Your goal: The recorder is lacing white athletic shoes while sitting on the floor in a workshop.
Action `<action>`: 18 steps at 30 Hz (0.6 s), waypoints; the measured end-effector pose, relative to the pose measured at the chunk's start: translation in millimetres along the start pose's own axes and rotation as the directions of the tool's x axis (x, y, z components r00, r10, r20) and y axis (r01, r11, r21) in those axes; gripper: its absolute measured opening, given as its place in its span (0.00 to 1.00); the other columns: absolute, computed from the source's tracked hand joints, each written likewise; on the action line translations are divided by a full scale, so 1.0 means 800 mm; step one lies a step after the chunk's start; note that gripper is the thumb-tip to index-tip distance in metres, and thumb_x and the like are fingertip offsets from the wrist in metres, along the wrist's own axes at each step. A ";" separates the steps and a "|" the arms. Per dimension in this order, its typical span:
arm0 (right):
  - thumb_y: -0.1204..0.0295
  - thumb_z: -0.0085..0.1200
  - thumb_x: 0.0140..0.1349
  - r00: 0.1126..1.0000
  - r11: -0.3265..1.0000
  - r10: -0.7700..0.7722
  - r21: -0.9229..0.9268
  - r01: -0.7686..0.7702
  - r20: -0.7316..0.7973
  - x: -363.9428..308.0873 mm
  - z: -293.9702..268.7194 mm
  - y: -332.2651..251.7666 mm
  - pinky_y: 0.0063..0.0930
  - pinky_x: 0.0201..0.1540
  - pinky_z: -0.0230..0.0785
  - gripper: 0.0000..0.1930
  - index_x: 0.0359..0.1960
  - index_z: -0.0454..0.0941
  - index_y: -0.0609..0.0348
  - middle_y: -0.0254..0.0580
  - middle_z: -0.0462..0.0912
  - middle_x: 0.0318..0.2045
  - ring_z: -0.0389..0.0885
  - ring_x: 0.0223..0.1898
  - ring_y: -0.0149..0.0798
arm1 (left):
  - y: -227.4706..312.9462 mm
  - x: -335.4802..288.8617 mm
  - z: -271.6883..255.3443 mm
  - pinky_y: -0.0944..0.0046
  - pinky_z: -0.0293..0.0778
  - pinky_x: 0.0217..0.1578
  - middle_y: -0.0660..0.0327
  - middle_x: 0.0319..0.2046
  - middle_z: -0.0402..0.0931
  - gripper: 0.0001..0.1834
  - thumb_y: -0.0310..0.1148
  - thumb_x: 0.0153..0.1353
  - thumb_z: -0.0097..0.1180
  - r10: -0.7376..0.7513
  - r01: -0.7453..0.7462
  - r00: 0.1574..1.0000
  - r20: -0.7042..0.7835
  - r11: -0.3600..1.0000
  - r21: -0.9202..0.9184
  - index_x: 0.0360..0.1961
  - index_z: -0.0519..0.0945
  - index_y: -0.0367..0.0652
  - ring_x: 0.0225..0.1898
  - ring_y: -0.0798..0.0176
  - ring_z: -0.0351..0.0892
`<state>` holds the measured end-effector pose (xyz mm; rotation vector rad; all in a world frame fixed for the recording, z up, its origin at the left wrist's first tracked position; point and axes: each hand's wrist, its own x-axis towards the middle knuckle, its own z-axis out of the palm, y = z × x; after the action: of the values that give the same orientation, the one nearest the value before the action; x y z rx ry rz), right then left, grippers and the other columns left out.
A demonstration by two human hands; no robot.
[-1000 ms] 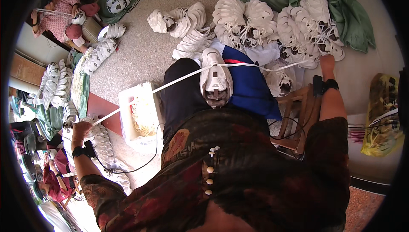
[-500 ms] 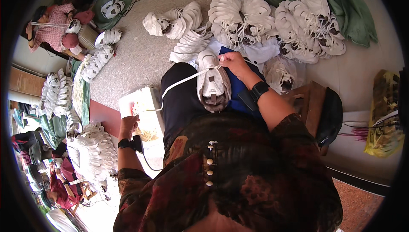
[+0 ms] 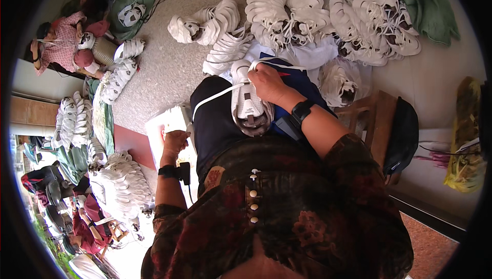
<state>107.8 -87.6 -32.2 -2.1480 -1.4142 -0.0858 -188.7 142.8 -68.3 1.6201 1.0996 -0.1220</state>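
A white sneaker (image 3: 249,99) with brown-grey lining rests across my lap, its heel toward me. My right hand (image 3: 267,83) is closed over the shoe's upper part, pinching a white shoelace (image 3: 287,66); one length of it sticks out to the right above the knuckles. From the shoe's left side another stretch of lace runs in a curve over my dark trouser leg (image 3: 207,117). My left hand (image 3: 177,142) is closed near that lace's far end, left of my thigh; bright light there washes out the fingertips. A blue cloth (image 3: 302,92) lies under the shoe's right side.
Piles of white shoe parts (image 3: 289,17) lie on the floor ahead, with green sacks (image 3: 430,7) behind. A bright white box (image 3: 166,120) stands beside my left leg, a wooden stool (image 3: 376,120) to my right. Other people (image 3: 64,38) sit working at the left.
My right hand has come down and left onto the shoe, and a lace length now extends rightward from it. My left hand has shifted slightly right, toward my thigh.
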 end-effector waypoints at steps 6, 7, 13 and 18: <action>0.68 0.63 0.41 0.909 0.909 0.331 0.174 -0.379 0.252 0.018 -0.002 0.025 0.39 0.31 0.67 0.12 0.16 0.72 0.61 0.43 0.76 0.19 0.75 0.29 0.46 | 0.059 -0.001 0.026 0.70 0.69 0.15 0.56 0.16 0.76 0.25 0.28 0.49 0.60 0.222 -0.164 0.966 -0.130 0.921 0.354 0.50 0.71 0.36 0.13 0.68 0.74; 0.68 0.63 0.41 0.909 0.908 0.338 0.170 -0.384 0.244 0.014 -0.004 0.022 0.39 0.31 0.67 0.12 0.16 0.72 0.61 0.43 0.76 0.19 0.75 0.29 0.46 | 0.081 -0.005 0.038 0.69 0.70 0.18 0.56 0.16 0.76 0.24 0.28 0.50 0.58 0.300 -0.240 0.948 -0.104 0.892 0.383 0.50 0.71 0.37 0.14 0.67 0.75; 0.68 0.59 0.44 0.966 0.967 0.254 0.029 -0.253 -0.042 -0.016 -0.002 -0.008 0.42 0.34 0.68 0.09 0.20 0.75 0.60 0.47 0.75 0.20 0.75 0.32 0.50 | 0.176 -0.037 0.114 0.73 0.70 0.25 0.63 0.20 0.75 0.09 0.24 0.58 0.47 0.645 -0.647 0.759 0.087 0.734 0.207 0.38 0.78 0.37 0.21 0.74 0.72; 0.72 0.54 0.43 0.975 0.981 0.184 0.044 -0.191 0.127 -0.024 -0.019 -0.020 0.41 0.40 0.70 0.07 0.21 0.78 0.65 0.54 0.79 0.25 0.77 0.34 0.53 | 0.206 -0.034 0.178 0.63 0.73 0.32 0.53 0.26 0.77 0.11 0.24 0.54 0.51 0.892 -0.904 0.392 0.223 0.329 0.273 0.39 0.77 0.34 0.27 0.58 0.78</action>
<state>89.8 -106.4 -19.2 -2.2610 -1.2558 0.1578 -25.4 19.9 11.8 2.3498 -0.0434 0.4369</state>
